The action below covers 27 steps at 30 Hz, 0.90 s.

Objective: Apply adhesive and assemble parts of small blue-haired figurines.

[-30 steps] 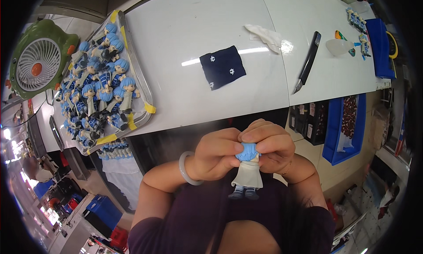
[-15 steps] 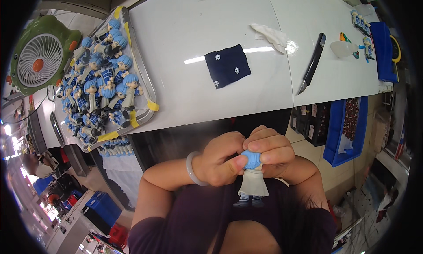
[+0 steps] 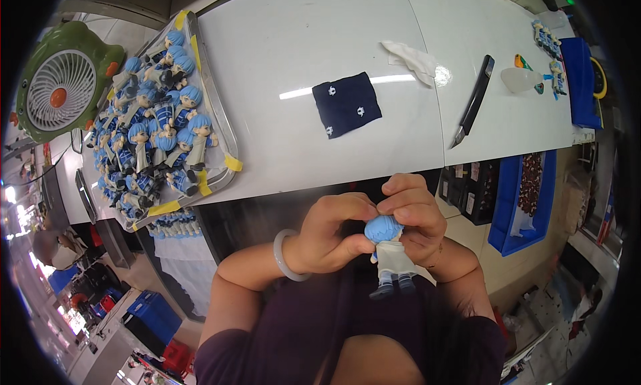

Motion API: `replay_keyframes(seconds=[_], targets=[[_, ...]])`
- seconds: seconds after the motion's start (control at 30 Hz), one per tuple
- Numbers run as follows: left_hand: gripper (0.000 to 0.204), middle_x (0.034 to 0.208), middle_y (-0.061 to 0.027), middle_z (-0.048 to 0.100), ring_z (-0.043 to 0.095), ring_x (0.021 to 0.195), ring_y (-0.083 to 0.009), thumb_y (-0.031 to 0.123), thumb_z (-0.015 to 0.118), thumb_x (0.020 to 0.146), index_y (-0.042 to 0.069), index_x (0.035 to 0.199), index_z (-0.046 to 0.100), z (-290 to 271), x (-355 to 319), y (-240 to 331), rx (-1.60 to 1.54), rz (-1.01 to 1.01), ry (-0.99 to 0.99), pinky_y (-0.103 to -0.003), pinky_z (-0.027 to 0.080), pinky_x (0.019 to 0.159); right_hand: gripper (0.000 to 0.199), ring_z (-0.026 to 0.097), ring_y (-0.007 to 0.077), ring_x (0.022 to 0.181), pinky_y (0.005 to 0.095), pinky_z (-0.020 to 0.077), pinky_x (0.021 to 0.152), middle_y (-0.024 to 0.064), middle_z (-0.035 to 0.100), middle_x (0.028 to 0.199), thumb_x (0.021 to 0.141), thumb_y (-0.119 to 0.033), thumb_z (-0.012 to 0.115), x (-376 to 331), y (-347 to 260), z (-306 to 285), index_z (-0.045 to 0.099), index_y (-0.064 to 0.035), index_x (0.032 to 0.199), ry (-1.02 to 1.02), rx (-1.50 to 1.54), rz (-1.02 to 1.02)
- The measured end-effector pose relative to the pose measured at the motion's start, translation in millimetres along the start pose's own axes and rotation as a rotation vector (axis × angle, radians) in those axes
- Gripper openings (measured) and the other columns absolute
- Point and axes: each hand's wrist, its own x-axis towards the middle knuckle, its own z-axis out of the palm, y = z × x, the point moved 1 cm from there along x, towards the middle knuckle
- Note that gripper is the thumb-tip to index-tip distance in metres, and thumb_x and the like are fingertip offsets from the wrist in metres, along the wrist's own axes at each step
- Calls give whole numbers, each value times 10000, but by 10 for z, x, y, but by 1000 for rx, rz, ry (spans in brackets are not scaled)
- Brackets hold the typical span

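Navy cloth (image 3: 347, 105) as landmark. Blue-haired figurine (image 3: 394, 259) held nearer the wearer than the cloth, past the table edge, feet toward the wearer. Left hand (image 3: 328, 235): half curled, thumb and fingertips pinching the head's left side. Right hand (image 3: 417, 218): fingers bent, gripping the head's right side; some fingertips hidden. Left of cloth: heaped figurine tray (image 3: 225, 118), green fan (image 3: 57, 85) beyond. Right: white rag (image 3: 410, 59), black cutter (image 3: 475, 99).
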Motion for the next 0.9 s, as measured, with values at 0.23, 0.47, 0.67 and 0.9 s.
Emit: replay_keyframes(seconds=[0.23, 0.47, 0.67, 0.9], targets=[[332, 666, -105, 491, 448, 540, -209, 240, 583, 795, -8, 990, 481, -31, -10, 40, 97, 5, -55, -305, 353, 468, 219, 534, 281, 840, 369, 433, 734, 102, 558, 910, 750, -159, 561, 34, -28, 15, 566, -32, 929, -58, -6, 28], [331, 656, -110, 477, 440, 534, -221, 233, 561, 809, -15, 1014, 486, 1, 5, 36, 126, 53, -93, -307, 349, 459, 216, 535, 274, 846, 365, 438, 731, 105, 546, 932, 746, -152, 572, -18, 10, 53, 565, -38, 930, -20, -4, -51], [304, 801, -119, 487, 468, 650, -177, 185, 511, 845, 19, 1069, 389, -25, -25, 40, -22, 6, -72, -284, 389, 551, 220, 542, 277, 844, 359, 436, 721, 107, 561, 946, 737, -144, 618, 51, -18, 24, 570, -43, 926, 2, -21, -45], [218, 812, -117, 492, 484, 695, -185, 124, 487, 849, 52, 1042, 413, -61, -86, 44, -99, -26, -10, -284, 396, 594, 269, 554, 278, 830, 344, 442, 717, 112, 588, 926, 743, -195, 640, 65, -19, 93, 550, -48, 949, -12, -36, 0]])
